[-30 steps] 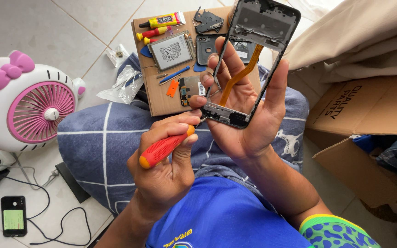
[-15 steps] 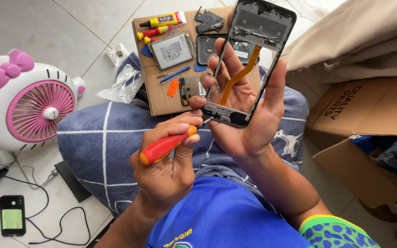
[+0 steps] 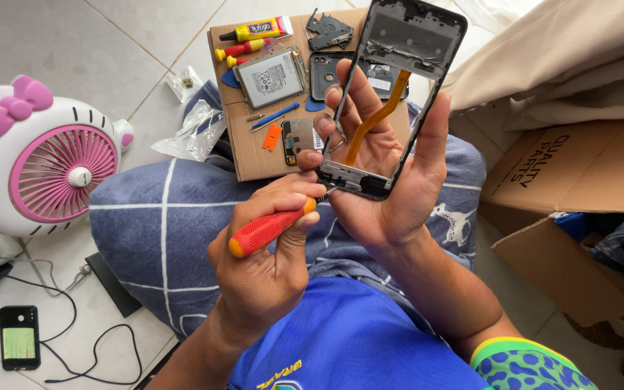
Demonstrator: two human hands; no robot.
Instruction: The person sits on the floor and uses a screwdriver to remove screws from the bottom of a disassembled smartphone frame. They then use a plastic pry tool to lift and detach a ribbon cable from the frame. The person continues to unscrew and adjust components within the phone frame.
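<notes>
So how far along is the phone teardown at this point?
Done: battery, black back cover and small parts lie on the cardboard sheet. In hand: right hand holds the phone frame; left hand works a red screwdriver at its lower edge. Left: orange flex cable remains inside.

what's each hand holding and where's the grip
Left hand grips the screwdriver by its red handle; right hand holds the opened phone frame around its lower end.

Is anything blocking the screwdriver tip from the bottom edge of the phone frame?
Nothing visible does. The left hand holds the red screwdriver with its tip at the bottom edge of the phone frame, which the right hand holds upright.
</notes>
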